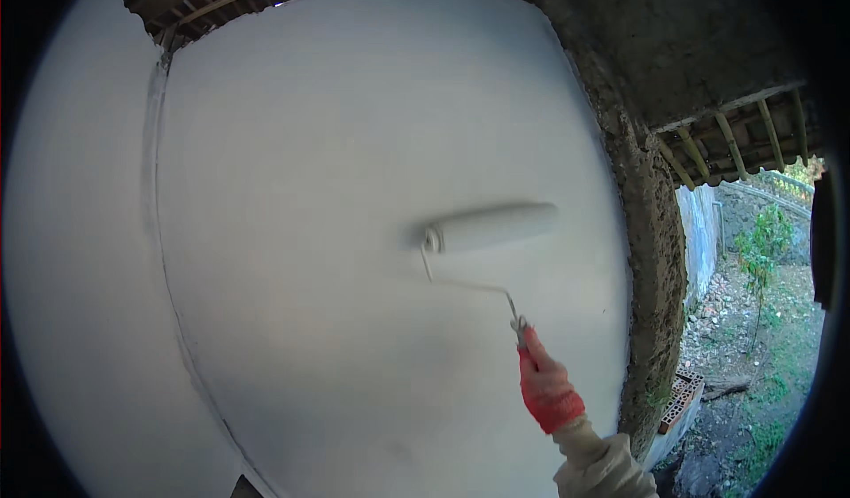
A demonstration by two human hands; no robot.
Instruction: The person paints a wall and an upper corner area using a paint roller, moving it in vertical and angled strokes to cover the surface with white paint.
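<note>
We find the right hand [547,385], in a red glove, closed around the handle of a paint roller [490,228]. The roller sleeve lies flat against the white wall [336,144], above and slightly left of the hand. The left hand is not in view. We judge the coat well advanced: the wall reads evenly white around the roller, while the rough wall edge [651,232] right of the hand remains bare. The sleeve appears loaded, pale and uniformly coated.

The right hand [547,390] — red-gloved, fist closed — reaches up and forward from a pale sleeve.
</note>
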